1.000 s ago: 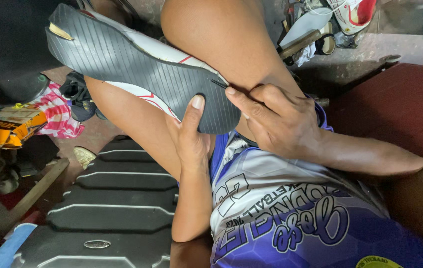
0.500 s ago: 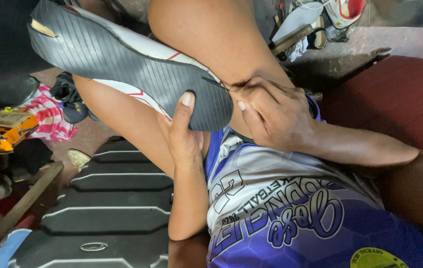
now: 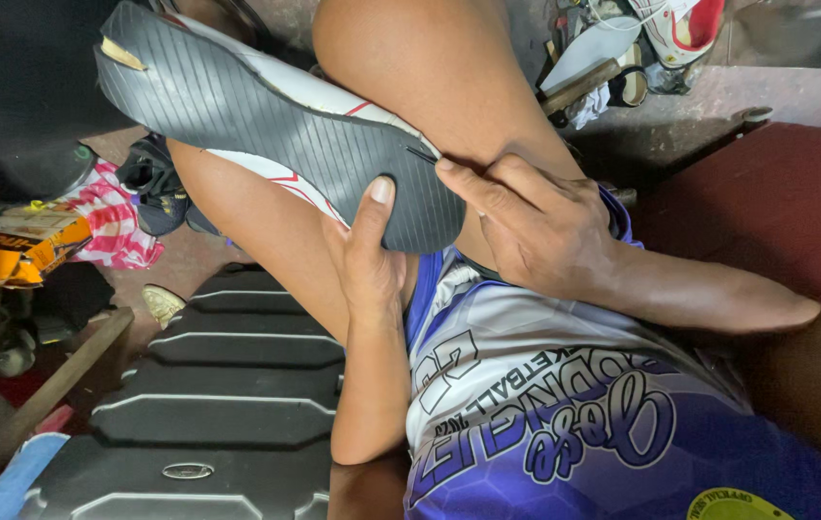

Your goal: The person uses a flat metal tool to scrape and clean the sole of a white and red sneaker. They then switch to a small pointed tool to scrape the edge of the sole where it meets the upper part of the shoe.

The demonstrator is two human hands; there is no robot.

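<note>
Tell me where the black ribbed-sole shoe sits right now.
In the head view, the black ribbed-sole white shoe lies sole-up at upper left across the person's thighs, its heel end between the left hand and the right hand.

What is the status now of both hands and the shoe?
Left hand braces shoe sole, thumb on it. Right hand fingers pinch sole edge at heel. Shoe lies across the knees. Nothing blocking.
</note>
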